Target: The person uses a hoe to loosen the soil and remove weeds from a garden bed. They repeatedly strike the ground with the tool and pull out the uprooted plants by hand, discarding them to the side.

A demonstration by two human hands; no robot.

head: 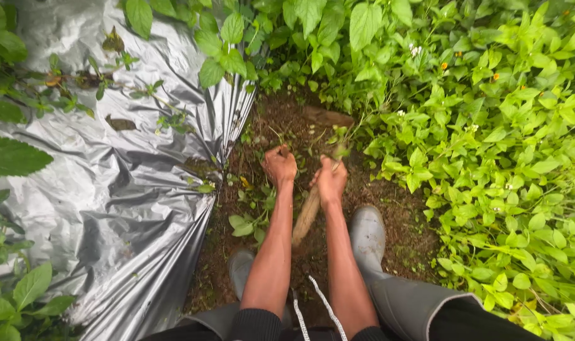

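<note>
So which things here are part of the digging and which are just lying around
In use: left hand in the soil; right hand on the wooden tool handle.
Just there: silver plastic sheet, leafy weeds, rubber boots.

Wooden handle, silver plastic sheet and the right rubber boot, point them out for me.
wooden handle (305,218), head view, middle of the shaft.
silver plastic sheet (111,189), head view, crinkled middle.
right rubber boot (366,237), head view, top of the foot.
</note>
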